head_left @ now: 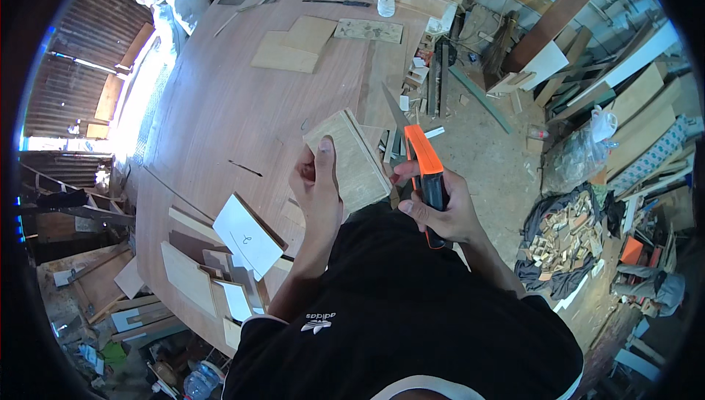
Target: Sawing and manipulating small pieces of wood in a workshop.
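Observation:
A light plywood panel (351,161), with a thin strip along its right edge, is held tilted in my left hand (317,176), thumb on its face. My right hand (440,209) grips a hand saw (424,150) by its orange and black handle; the blade points up and away from me, to the right of the panel. My right index finger reaches toward the panel's right edge; whether it touches is unclear. The wooden worktable (191,135) lies beneath and beyond the panel.
Cut boards (246,235) lie at the table's lower left, flat panels (290,51) and a clear jar (385,3) toward its far end. Leaning boards (639,128) and a cloth heaped with offcuts (558,238) are on the right. A corrugated metal wall (77,25) stands at the left.

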`<state>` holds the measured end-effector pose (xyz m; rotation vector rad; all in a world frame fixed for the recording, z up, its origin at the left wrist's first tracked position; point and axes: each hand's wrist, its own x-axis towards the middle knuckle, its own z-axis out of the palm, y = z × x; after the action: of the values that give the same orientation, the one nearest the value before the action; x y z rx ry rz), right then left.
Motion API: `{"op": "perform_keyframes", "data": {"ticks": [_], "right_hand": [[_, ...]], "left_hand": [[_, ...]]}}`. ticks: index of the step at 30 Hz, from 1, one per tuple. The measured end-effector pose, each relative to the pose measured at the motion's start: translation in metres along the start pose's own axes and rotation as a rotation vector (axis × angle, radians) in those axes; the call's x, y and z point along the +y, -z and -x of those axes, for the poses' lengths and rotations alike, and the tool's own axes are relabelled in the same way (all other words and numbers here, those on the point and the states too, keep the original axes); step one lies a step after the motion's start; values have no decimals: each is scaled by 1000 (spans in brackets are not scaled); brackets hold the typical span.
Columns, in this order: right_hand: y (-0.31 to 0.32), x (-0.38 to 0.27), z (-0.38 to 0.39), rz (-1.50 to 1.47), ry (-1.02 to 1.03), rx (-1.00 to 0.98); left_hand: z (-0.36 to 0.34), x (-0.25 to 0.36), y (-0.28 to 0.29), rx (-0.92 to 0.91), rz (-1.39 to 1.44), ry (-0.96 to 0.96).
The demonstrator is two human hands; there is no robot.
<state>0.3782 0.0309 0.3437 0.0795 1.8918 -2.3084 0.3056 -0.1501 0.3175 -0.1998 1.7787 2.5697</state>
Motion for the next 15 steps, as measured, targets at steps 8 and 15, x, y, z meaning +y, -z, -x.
{"op": "perform_keyframes", "data": {"ticks": [8,15], "right_hand": [[-12,18,-8,-116,-60,-26],[-22,14,-10,-91,-55,25]], "left_hand": [[1,9,-4,137,-83,-59],[1,6,0,168,26,54]]}}
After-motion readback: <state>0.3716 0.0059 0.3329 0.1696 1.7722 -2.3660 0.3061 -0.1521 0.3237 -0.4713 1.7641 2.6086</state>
